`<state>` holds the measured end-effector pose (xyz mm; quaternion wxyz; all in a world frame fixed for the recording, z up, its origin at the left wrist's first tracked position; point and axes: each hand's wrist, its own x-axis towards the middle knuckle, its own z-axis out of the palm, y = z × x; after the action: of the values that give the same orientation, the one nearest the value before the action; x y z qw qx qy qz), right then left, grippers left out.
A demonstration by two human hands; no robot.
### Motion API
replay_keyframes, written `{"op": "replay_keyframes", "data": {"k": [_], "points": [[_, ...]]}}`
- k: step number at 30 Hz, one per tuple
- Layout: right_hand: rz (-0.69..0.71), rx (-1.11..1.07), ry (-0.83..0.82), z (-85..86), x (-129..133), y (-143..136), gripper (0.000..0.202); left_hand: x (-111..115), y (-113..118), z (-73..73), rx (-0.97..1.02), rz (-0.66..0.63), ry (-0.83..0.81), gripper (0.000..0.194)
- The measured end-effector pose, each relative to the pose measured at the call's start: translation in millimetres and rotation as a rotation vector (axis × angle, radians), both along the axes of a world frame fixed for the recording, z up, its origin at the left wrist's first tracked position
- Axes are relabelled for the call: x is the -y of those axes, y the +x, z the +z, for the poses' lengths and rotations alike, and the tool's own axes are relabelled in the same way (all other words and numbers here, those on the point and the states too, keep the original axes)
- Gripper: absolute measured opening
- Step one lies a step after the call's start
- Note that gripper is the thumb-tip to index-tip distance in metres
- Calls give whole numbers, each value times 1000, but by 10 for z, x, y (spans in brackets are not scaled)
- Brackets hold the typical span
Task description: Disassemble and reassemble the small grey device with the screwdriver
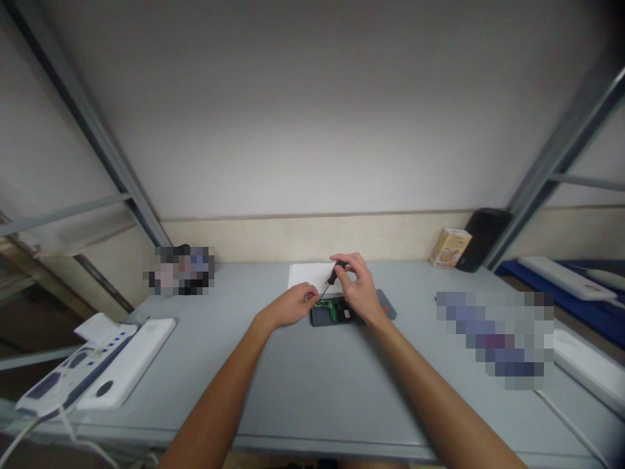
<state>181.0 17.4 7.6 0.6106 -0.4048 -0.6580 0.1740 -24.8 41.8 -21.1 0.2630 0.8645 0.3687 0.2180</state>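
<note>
An opened dark device [321, 317] with a green circuit board [334, 309] lies on the grey table [303, 384]. My right hand [360, 286] grips the black handle of a screwdriver [333, 277], whose thin shaft slants down and left to the board's upper left part. At that end, my left hand [295, 304] has its thumb and fingers pinched close to the shaft's tip; what is between them is too small to make out. White paper [305, 274] lies behind the device. A dark flat piece [387, 304] shows beyond my right wrist.
A power strip [78, 368] and a long white case [131, 365] lie at the left. At the back right stand a yellow box [450, 248] and a black case [483, 239]. Blurred-out items sit at back left and right. A white cable [569, 420] runs along the right.
</note>
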Motion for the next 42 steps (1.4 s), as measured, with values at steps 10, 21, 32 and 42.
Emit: {"op": "replay_keyframes", "data": {"k": [10, 21, 32, 42], "points": [[43, -60, -76, -38, -28, -17, 18, 5, 2, -6, -19, 30, -31, 26], [117, -97, -99, -17, -26, 39, 17, -31, -9, -60, 2, 6, 3, 24], [191, -104, -110, 8, 5, -5, 24, -23, -1, -47, 0, 12, -9, 25], [222, -152, -112, -28, 9, -17, 26, 20, 14, 27, -8, 12, -16, 25]]}}
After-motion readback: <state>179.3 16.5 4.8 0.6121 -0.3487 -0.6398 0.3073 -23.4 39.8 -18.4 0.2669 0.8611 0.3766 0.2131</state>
